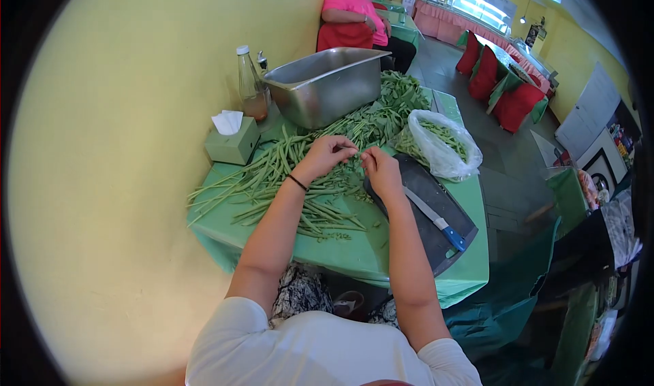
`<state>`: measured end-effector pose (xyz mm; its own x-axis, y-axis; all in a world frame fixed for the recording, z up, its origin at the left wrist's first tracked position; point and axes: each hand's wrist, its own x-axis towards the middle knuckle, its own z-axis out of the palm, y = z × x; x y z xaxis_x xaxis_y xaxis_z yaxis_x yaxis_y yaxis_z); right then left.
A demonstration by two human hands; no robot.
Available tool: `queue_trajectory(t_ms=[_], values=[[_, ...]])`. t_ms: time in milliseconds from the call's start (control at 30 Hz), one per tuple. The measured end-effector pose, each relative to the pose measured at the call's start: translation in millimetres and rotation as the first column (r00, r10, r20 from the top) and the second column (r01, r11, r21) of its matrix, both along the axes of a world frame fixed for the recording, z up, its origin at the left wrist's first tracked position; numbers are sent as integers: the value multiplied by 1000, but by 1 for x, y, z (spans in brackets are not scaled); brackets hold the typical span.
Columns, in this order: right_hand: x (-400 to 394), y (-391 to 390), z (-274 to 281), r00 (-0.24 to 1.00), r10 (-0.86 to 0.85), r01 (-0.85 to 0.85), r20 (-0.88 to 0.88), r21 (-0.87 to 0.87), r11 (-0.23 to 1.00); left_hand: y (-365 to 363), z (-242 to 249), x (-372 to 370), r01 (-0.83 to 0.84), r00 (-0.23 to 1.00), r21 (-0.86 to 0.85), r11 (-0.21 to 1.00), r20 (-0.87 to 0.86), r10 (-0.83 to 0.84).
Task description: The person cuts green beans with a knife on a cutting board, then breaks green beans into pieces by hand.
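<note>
My left hand and my right hand come together above the middle of the table, fingers pinched. A thin green string bean seems to run between the fingertips, mostly hidden by them. Under and left of my left hand spreads a heap of long string beans. Leafy green stems lie beyond my hands. To the right, a clear plastic bag holds short green bean pieces. My right forearm passes over a dark cutting board, on which a knife with a blue handle rests.
A deep steel pan stands at the table's back. Near the yellow wall are a tissue box and a glass bottle. A person in pink sits behind. Red-covered chairs stand farther off right.
</note>
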<state>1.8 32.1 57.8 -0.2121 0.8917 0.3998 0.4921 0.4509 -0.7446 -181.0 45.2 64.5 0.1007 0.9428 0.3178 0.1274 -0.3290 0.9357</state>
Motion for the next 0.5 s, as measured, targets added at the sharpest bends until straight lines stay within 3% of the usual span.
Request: queue_trajectory(t_ms=[100, 267, 400, 467, 500], values=[[-5, -3, -2, 999, -16, 13, 46, 53, 998, 0, 0, -5, 96, 994, 22, 995, -53, -95], [-10, -5, -9, 982, 19, -45, 187, 138, 989, 0, -2, -13, 19, 982, 8, 1000, -187, -17], [-7, -1, -7, 991, 46, -63, 129, 129, 990, 1, -1, -8, 14, 945, 301, 954, -317, 86], [-5, -7, 1, 994, 32, -42, 103, 102, 994, 5, -1, -10, 92, 915, 449, 889, -390, 102], [-6, -7, -2, 996, -8, -1, 94, 99, 995, 6, -2, -10, 132, 915, 445, 886, -398, 64]])
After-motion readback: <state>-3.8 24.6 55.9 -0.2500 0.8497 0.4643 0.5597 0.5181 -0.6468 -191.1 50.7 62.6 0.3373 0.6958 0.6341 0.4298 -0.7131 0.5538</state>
